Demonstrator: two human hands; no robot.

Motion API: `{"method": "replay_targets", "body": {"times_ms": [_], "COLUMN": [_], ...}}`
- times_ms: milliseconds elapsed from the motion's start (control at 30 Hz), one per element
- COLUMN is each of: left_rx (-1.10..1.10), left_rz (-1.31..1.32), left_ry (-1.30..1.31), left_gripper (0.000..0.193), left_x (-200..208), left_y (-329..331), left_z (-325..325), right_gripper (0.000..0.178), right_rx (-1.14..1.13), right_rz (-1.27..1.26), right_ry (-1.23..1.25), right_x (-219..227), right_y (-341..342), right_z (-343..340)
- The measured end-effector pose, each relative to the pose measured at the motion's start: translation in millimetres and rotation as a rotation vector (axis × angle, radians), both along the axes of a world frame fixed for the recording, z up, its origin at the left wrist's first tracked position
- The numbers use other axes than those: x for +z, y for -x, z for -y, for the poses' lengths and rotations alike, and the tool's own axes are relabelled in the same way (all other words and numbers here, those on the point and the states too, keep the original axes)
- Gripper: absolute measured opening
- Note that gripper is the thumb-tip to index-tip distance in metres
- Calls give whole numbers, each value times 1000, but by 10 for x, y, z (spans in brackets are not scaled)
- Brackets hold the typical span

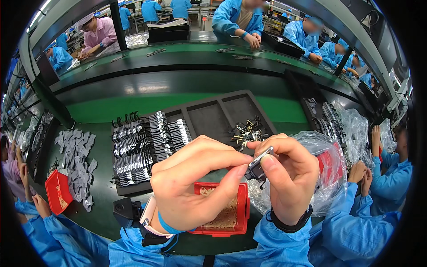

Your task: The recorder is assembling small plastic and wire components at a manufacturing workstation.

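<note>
- The small dark part point(257, 168) is held in the air between both hands, above the red tray point(242, 209) and well above the green surface point(133, 107).
- The right hand point(287, 178) has its grip pressed on the part: the thumb lies on the lower right side and the index finger curls over the top, so the part is pinched there.
- The left hand point(195, 182) comes from the left. Its fingertips meet the left edge of the same part, with the thumb below and the index finger above, so this grip also is closed on it.
- The part lies just between the two grips, to the right of the left fingertips and to the left of the right thumb. Both hands are equally near, because both touch it.
- Its long axis looks tilted, from lower left up to upper right, where a pale metal edge shows. The lower end has small dark prongs that point down; more detail I cannot tell.
- Behind the hands, the black compartment tray point(213, 113) holds rows of black and silver clips point(147, 142) on the left and a heap of small metal pieces point(248, 131) on the right.
- A clear plastic bag point(329, 155) lies just to the right of the right hand.
</note>
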State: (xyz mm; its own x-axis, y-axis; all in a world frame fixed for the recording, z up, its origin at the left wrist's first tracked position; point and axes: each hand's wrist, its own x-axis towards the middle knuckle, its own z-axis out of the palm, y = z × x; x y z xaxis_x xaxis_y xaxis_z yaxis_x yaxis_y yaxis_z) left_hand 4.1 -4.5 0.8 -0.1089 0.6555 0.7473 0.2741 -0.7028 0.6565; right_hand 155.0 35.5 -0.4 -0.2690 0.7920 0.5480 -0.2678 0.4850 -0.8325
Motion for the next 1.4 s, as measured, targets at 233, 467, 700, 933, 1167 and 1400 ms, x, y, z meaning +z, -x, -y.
{"method": "replay_targets", "body": {"times_ms": [233, 467, 700, 933, 1167, 1400], "left_rx": [-25, 33, -81, -272, -288, 36], "left_rz": [-90, -96, -499, -1082, -1031, -434], "left_ry": [-33, 16, 278, 602, 540, 294], "left_gripper": [12, 8, 4, 9, 8, 13], "left_x": [2, -5, -39, -281, -347, -62], "left_y": [26, 55, 219, 86, 72, 101], "left_z": [-31, -51, -137, -153, -194, -119], "right_gripper": [12, 12, 10, 12, 15, 15], "right_rx": [145, 351, 277, 170, 82, -30], "right_rz": [23, 138, 71, 27, 64, 126], "right_ry": [135, 192, 208, 215, 185, 79], "right_x": [49, 101, 122, 142, 95, 100], "right_y": [-49, -172, -317, -384, -315, -205], "right_z": [-10, -73, -126, -163, -184, -106]}}
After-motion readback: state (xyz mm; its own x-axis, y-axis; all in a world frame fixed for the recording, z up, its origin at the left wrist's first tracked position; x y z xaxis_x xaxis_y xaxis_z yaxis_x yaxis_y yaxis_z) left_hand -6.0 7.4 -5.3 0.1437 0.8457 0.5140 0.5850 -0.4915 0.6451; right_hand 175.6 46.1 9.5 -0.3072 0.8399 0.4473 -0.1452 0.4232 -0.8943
